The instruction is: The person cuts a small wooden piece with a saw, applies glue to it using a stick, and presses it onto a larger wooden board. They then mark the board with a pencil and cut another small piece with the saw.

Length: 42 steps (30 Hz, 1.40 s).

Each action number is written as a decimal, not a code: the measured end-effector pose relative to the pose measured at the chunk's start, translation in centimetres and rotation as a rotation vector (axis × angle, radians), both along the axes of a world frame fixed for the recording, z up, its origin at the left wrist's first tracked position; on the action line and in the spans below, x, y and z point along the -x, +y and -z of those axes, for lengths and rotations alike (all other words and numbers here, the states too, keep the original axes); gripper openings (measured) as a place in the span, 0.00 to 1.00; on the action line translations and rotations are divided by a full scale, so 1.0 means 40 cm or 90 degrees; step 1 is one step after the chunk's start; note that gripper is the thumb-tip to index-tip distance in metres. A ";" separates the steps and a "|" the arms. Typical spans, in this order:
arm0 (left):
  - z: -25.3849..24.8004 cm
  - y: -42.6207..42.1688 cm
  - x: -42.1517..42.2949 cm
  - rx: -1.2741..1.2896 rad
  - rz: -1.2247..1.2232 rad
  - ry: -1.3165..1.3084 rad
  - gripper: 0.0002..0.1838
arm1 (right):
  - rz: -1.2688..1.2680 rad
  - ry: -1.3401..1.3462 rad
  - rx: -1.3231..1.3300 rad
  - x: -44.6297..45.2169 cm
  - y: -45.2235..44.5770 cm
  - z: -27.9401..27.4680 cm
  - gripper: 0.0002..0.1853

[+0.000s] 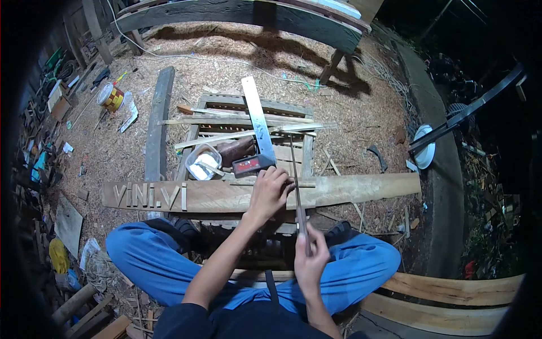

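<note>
A long wooden plank (pixel 361 189) lies crosswise in front of my knees, with raised wooden letters (pixel 149 196) reading "VINI.VI" at its left end. My left hand (pixel 270 192) presses down at the plank's middle, fingers closed on a thin wooden strip (pixel 306 184). My right hand (pixel 312 257) grips the handle of a handsaw (pixel 298 195), its long narrow blade seen nearly edge-on. The blade crosses the strip just right of my left fingers; whether it touches the wood I cannot tell. Beyond my left hand lies a metal try square (pixel 258 118) with a dark stock.
Several thin strips (pixel 226 120) lie on a slatted wooden frame (pixel 307 141). A tub of white paste (pixel 203 163) with a stick stands behind the plank. A labelled bucket (pixel 110 97) is at the left, a white basin (pixel 424 148) at the right. Wood shavings cover the ground.
</note>
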State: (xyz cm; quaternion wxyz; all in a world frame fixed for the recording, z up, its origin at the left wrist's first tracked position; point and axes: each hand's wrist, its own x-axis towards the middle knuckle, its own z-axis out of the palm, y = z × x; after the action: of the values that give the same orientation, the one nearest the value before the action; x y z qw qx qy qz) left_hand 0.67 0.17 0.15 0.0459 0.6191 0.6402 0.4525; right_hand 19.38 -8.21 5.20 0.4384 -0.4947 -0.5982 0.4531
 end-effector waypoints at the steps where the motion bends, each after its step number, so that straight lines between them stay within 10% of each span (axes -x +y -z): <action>1: 0.006 0.003 0.003 0.006 0.006 0.000 0.08 | 0.005 0.002 0.016 -0.026 -0.026 0.014 0.19; 42: 0.002 0.008 0.004 -0.001 0.002 0.012 0.07 | 0.027 0.040 0.077 -0.025 -0.047 -0.017 0.19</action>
State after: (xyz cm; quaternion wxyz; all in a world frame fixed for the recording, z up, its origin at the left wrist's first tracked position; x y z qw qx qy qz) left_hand 0.52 0.48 0.07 0.0400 0.6240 0.6393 0.4475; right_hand 20.36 -10.09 5.88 0.4356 -0.5184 -0.5452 0.4942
